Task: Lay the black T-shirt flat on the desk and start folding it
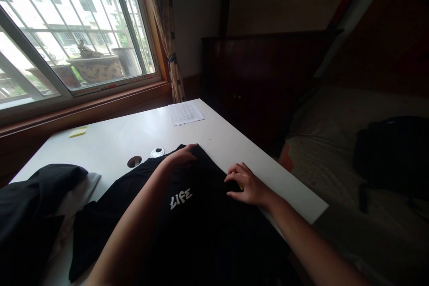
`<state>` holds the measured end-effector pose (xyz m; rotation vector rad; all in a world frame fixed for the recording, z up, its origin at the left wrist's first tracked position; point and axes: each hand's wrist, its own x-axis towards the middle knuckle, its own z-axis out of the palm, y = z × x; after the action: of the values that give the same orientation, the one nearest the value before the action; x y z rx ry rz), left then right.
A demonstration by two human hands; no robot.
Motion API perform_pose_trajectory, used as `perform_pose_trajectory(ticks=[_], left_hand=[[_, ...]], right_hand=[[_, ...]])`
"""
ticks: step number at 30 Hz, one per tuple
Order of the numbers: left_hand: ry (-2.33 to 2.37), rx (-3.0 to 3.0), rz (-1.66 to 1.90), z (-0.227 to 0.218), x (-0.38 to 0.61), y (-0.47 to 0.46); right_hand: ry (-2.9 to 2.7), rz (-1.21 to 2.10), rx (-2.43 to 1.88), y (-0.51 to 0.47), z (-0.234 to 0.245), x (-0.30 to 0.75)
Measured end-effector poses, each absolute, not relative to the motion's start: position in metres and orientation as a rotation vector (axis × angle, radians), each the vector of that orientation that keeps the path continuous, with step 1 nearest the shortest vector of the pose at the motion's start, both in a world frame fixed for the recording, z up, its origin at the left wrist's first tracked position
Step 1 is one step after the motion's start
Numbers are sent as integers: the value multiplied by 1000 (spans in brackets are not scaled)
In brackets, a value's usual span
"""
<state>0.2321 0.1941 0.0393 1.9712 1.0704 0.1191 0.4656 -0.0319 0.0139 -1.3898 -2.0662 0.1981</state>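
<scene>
A black shirt (pixel 208 228) with white lettering lies spread over the near part of a white table (pixel 234 143). My left hand (pixel 182 155) reaches across it to the far edge, where thumb and fingers close on the cloth. At the shirt's right edge, my right hand (pixel 247 184) has its fingers bent around, thumb opposite. Something dark with a small yellow bit shows between them; I cannot tell it apart from the black cloth. Another dark garment (pixel 43 192) with a pale part lies bunched at the left.
Printed papers (pixel 186 113) lie near the table's far corner, and yellow sticky notes (pixel 78 132) sit toward the window (pixel 83 31). A round hole (pixel 134 161) and a white ring (pixel 157 152) are just beyond the shirt. At the right, a dark bag (pixel 392 156) rests on a covered bed.
</scene>
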Motion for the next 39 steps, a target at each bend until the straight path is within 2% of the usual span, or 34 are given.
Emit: perform_pose_trajectory(ticks=[4, 10, 15, 19, 22, 29, 39], left_hand=[[1084, 2167, 154, 40, 234, 194], [1032, 2581, 453, 40, 249, 178], [693, 2785, 439, 30, 251, 171], [602, 2858, 410, 21, 245, 175], [609, 2897, 364, 13, 242, 177], [647, 2958, 297, 1, 244, 177], [946, 2909, 376, -12, 244, 193]], right_hand=[[-2136, 136, -1355, -34, 14, 463], [-2161, 26, -1352, -34, 14, 461], [-2107, 21, -1331, -38, 20, 457], [-2131, 107, -1299, -39, 21, 456], [-2130, 119, -1286, -36, 18, 458], [-1962, -87, -1465, -24, 8, 466], [-1837, -18, -1659, -17, -7, 479]])
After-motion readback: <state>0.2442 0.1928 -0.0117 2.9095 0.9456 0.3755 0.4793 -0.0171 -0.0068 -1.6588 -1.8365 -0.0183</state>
